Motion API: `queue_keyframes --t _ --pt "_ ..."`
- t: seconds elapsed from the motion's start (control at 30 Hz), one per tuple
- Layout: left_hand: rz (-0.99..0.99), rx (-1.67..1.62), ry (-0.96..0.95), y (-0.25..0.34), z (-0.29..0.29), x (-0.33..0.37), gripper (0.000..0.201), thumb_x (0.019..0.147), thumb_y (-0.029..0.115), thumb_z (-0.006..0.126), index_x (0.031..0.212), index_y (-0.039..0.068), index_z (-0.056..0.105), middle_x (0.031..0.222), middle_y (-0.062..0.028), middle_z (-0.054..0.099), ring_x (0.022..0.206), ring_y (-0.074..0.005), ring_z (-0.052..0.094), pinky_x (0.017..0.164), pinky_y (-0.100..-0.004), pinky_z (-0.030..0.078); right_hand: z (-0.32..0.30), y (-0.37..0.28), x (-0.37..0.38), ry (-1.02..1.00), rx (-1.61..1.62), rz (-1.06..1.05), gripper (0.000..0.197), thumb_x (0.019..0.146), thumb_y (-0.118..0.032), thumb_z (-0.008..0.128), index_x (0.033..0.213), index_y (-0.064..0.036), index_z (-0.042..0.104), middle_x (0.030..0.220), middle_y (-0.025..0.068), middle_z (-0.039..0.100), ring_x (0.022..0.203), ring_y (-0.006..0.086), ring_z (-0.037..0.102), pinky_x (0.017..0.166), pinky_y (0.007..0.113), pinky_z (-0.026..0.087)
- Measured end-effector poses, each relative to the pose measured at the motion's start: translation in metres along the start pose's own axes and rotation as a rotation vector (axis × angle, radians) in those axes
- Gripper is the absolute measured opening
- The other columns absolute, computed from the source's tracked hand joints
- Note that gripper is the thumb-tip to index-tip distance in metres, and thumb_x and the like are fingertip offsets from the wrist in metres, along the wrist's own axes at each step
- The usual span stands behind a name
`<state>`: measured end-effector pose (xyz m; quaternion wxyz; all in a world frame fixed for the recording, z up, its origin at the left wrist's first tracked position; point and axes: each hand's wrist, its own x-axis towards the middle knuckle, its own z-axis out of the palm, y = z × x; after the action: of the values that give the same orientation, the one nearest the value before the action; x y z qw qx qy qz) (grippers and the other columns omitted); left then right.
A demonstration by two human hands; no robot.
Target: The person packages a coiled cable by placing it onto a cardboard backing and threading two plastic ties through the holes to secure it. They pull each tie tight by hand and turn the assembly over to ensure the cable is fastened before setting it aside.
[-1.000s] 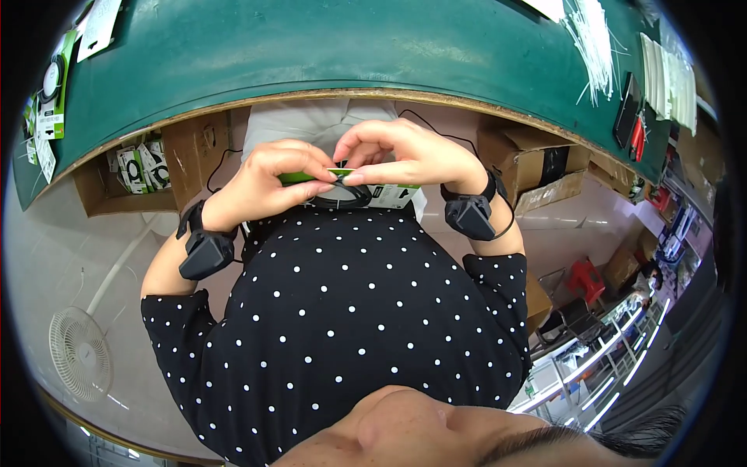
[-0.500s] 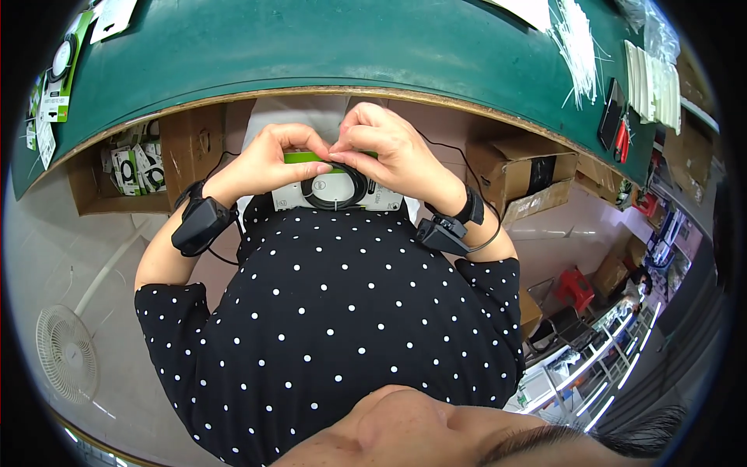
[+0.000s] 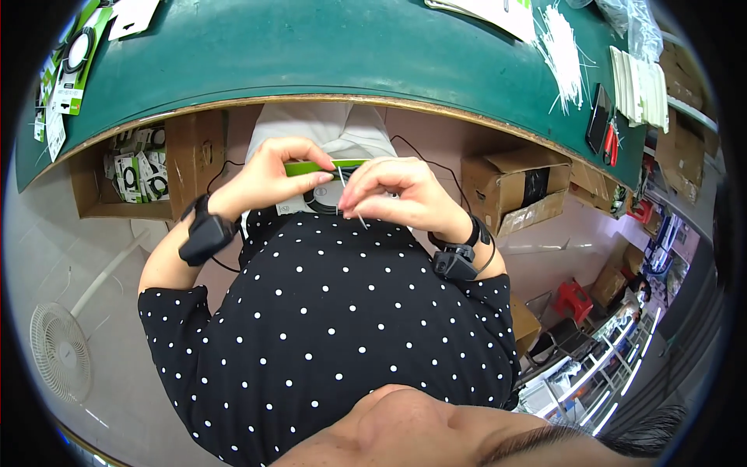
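A green and white packaging card (image 3: 294, 205) with a coiled black cable (image 3: 320, 207) on it is in front of my belly. My left hand (image 3: 274, 173) grips the card by its upper left edge, thumb on the near side. Pinched between the thumb and fingers of my right hand (image 3: 406, 194) is a thin white cable tie (image 3: 341, 179), which runs over the card. Its tail sticks out below my right fingertips. My right hand hides the right part of the card and coil.
Ahead is a green-topped table (image 3: 311, 58). Loose white cable ties (image 3: 562, 58), red-handled pliers (image 3: 611, 145) and a dark flat device (image 3: 597, 118) lie at its right, packaged cables (image 3: 78, 58) at its left. Below stand an open box of packages (image 3: 117, 206) and another cardboard box (image 3: 513, 183).
My right hand has moved from the card's top edge toward me, drawing the white cable tie down. The card has tilted, and my left hand still holds it.
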<state>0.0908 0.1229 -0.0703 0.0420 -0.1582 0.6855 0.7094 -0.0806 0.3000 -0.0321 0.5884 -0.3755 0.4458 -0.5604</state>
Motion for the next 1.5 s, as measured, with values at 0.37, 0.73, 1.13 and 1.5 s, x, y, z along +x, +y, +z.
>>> queue_keyframes --t 0.37,0.73,1.13,1.5 --pt "0.976 0.989 0.345 0.063 0.004 -0.022 0.020 0.068 0.001 0.070 0.087 0.000 0.070 0.094 -0.0132 0.073 0.076 -0.0238 0.068 0.063 -0.0304 0.055 0.027 -0.016 -0.014 0.274 0.254 0.190 0.015 0.085 0.003 0.070 0.099 0.0039 0.064 0.091 0.0106 0.066 0.073 0.0151 0.067 0.066 0.025 0.056" --pt "1.062 1.130 0.425 0.058 0.003 -0.024 0.018 0.070 0.005 0.067 0.087 0.001 0.070 0.098 -0.0139 0.073 0.077 -0.0216 0.067 0.060 -0.0288 0.054 0.024 -0.015 -0.004 0.075 -0.384 -0.047 0.012 0.086 -0.008 0.072 0.093 -0.0022 0.066 0.075 0.0009 0.063 0.066 0.0084 0.059 0.058 0.022 0.046" --pt "0.806 0.719 0.398 0.041 0.012 -0.017 0.017 0.073 -0.001 0.071 0.090 -0.001 0.069 0.096 -0.0134 0.072 0.078 -0.0252 0.068 0.066 -0.0294 0.054 0.019 -0.010 -0.006 -0.020 0.042 0.178 0.012 0.088 -0.005 0.072 0.096 0.0005 0.066 0.087 0.0038 0.068 0.071 0.0092 0.066 0.060 0.021 0.051" --pt "-0.280 -0.278 0.193 -0.011 0.007 0.002 0.019 0.083 0.004 0.076 0.099 -0.002 0.068 0.098 -0.0074 0.071 0.090 -0.0118 0.065 0.083 -0.0269 0.053 -0.018 0.013 0.015 0.125 0.128 0.358 0.011 0.090 -0.008 0.069 0.097 0.0014 0.069 0.086 0.0082 0.071 0.076 0.0112 0.069 0.061 0.020 0.052"
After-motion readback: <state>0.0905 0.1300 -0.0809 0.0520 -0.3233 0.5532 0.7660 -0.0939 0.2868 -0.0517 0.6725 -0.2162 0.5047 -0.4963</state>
